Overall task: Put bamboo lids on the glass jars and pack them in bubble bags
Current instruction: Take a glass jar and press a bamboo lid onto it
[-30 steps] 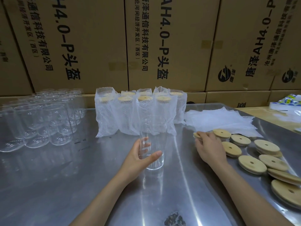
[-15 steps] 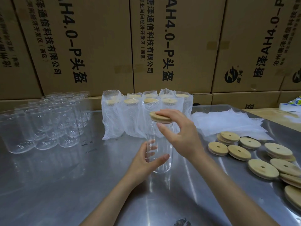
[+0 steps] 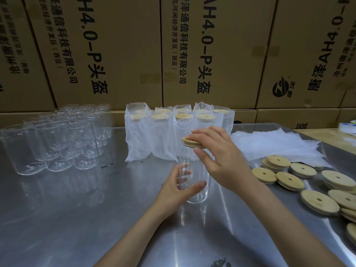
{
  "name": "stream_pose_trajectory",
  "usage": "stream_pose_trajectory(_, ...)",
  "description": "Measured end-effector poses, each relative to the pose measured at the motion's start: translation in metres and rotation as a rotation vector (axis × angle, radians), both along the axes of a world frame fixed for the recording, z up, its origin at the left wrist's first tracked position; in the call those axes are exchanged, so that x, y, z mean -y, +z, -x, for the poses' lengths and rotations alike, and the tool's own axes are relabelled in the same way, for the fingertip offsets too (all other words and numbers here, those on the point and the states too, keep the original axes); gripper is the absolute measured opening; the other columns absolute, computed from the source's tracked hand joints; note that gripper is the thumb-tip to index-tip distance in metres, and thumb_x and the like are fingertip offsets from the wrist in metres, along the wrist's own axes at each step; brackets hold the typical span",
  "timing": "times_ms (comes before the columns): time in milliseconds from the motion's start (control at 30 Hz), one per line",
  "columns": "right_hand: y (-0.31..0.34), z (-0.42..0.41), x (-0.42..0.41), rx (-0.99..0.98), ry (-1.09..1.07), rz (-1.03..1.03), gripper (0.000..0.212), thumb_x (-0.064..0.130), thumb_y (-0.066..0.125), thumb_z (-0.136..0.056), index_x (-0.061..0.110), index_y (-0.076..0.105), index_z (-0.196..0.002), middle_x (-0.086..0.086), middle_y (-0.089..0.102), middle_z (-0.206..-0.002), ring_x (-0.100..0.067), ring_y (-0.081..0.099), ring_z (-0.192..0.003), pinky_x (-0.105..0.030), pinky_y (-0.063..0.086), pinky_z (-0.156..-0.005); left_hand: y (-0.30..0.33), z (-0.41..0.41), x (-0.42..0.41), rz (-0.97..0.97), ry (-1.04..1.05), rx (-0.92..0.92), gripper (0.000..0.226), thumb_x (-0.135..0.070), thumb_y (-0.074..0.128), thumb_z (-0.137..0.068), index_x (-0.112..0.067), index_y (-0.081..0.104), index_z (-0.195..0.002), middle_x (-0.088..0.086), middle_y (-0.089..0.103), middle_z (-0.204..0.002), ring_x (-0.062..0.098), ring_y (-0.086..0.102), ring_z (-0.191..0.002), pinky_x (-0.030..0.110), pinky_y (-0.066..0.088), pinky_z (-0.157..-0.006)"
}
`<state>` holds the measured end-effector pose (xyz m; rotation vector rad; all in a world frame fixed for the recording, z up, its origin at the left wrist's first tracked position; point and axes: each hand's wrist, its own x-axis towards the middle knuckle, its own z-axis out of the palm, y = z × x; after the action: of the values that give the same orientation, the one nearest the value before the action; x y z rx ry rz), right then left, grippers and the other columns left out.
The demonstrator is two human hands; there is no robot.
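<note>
Fingers of the right hand (image 3: 223, 160) lie spread over a round bamboo lid (image 3: 190, 142), with the thumb tucked under its near edge, so the lid is pinched between them and sits slightly tilted at the mouth of a clear glass jar (image 3: 194, 182); whether it is fully seated I cannot tell. Lower down, the left hand (image 3: 178, 189) wraps the jar's body, thumb across the near side and fingers curled round the far side, seen through the glass. That jar stands upright on the steel table (image 3: 77, 218), near the middle.

Just behind it, at the far side, stands a cluster of packed jars (image 3: 173, 132), each in a white bubble bag with a bamboo lid showing at the top. To the far left is a group of empty glass jars (image 3: 55, 139), upright and lidless, packed close together. To the right, loose bamboo lids (image 3: 308, 182) lie flat on the table, some overlapping or stacked, each with a small hole in it. Beyond them, a flat pile of bubble bags (image 3: 275, 145) rests on the table, touching the farthest lids. Brown cardboard boxes (image 3: 119, 54) with printed black characters form a wall along the far edge.
</note>
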<state>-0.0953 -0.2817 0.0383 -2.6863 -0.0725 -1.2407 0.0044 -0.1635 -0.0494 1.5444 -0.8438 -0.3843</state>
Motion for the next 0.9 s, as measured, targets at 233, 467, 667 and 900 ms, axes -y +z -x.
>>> stream_pose_trajectory(233,-0.005,0.001,-0.003,0.002,0.016,-0.043,0.035,0.032,0.058,-0.087,0.023,0.064,-0.121,0.012,0.061,-0.119,-0.006,0.047,-0.115,-0.015,0.032,-0.098,0.000,0.000,0.000,-0.008,-0.008,0.012,0.086,-0.063,0.077,-0.052,-0.035,0.046,-0.127,-0.009,0.057,-0.126,0.003,0.054,-0.118,0.030,0.048,-0.100)
stream_pose_trajectory(467,-0.012,-0.001,-0.010,0.039,0.013,-0.112,0.038,0.034,0.063,-0.083,0.023,0.065,-0.120,0.011,0.061,-0.122,-0.010,0.051,-0.117,-0.039,0.044,-0.098,0.000,0.001,0.000,0.003,-0.008,0.015,0.083,-0.061,0.076,-0.055,-0.030,0.048,-0.127,-0.006,0.058,-0.127,0.007,0.055,-0.119,0.033,0.049,-0.100)
stream_pose_trajectory(667,-0.022,-0.003,-0.006,0.061,0.093,-0.147,0.043,0.043,0.047,-0.091,0.028,0.055,-0.131,0.017,0.051,-0.132,-0.001,0.042,-0.127,-0.031,0.035,-0.108,-0.002,0.000,0.000,-0.013,-0.011,0.027,0.081,-0.064,0.077,-0.055,-0.037,0.046,-0.126,-0.011,0.057,-0.126,0.005,0.054,-0.119,0.034,0.049,-0.100)
stream_pose_trajectory(900,-0.066,-0.018,0.040,0.168,-0.157,-0.555,0.038,0.038,0.040,-0.098,0.023,0.048,-0.132,0.012,0.049,-0.133,-0.005,0.042,-0.125,-0.017,0.031,-0.099,0.000,0.004,-0.001,-0.028,0.003,0.012,0.074,-0.062,0.077,-0.053,-0.045,0.044,-0.117,-0.015,0.055,-0.124,0.000,0.052,-0.117,0.016,0.046,-0.091)
